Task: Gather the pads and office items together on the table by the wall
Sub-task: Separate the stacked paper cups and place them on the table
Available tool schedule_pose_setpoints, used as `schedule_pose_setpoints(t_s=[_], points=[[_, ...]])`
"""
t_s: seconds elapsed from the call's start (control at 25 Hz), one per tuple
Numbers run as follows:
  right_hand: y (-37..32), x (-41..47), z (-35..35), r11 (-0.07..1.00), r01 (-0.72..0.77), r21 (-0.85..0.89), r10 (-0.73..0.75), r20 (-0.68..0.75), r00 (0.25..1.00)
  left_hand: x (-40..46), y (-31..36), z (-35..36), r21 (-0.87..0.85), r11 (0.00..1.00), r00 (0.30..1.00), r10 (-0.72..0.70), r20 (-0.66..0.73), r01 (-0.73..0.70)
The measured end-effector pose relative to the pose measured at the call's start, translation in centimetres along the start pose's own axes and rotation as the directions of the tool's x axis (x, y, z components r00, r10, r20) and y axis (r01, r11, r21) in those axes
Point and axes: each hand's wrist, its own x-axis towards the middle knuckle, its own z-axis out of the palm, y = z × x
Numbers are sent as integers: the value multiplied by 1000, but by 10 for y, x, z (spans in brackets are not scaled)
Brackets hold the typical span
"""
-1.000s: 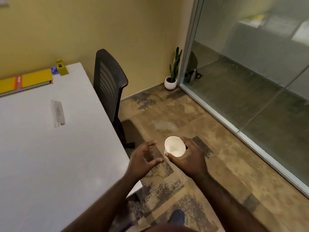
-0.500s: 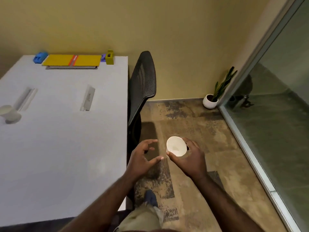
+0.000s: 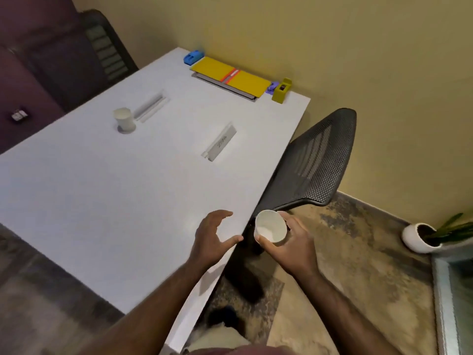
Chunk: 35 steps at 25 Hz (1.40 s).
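White tabletop [image 3: 102, 201] spreads ahead and left of both hands; a white paper cup [image 3: 124, 118] stands far beyond the left hand [image 3: 212, 235], which hovers spread and empty. Yellow pads [image 3: 230, 76] lie far ahead by the wall. Rightward, the right hand [image 3: 291, 242] grips another white paper cup [image 3: 270, 226] upright, probably carrying it tableward.

This is a small office meeting room. A long white surface [image 3: 107, 201] stands against a yellow wall, with cable slots [image 3: 219, 144] in its top. A black mesh office chair [image 3: 311, 162] is beside it, yellow pads [image 3: 230, 77] lie by the wall, and a potted plant [image 3: 422, 235] is in the corner.
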Motion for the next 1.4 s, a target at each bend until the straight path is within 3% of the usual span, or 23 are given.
schedule_pose_setpoints(t_s=[0.12, 0.28, 0.48, 0.68, 1.08, 1.4], points=[[-14, 31, 25, 996, 60, 61, -68, 133, 989, 7, -34, -15, 176, 961, 974, -195, -113, 213], [-27, 74, 55, 983, 130, 130, -163, 293, 942, 12, -69, -29, 360, 798, 873, -468, -136, 484], [-33, 126, 87, 966, 198, 164, -252, 449, 857, 10, -91, -14, 346, 668, 740, -658, -139, 659], [-39, 169, 129, 963, 199, 180, -266, 537, 800, 7, -99, 4, 371, 636, 728, -653, -208, 677], [-53, 254, 219, 985, 156, 72, -171, 516, 839, 14, -107, 6, 326, 638, 712, -666, -221, 698], [-65, 282, 257, 989, 148, 20, -137, 516, 846, 13, -104, 6, 278, 694, 747, -604, -280, 665]])
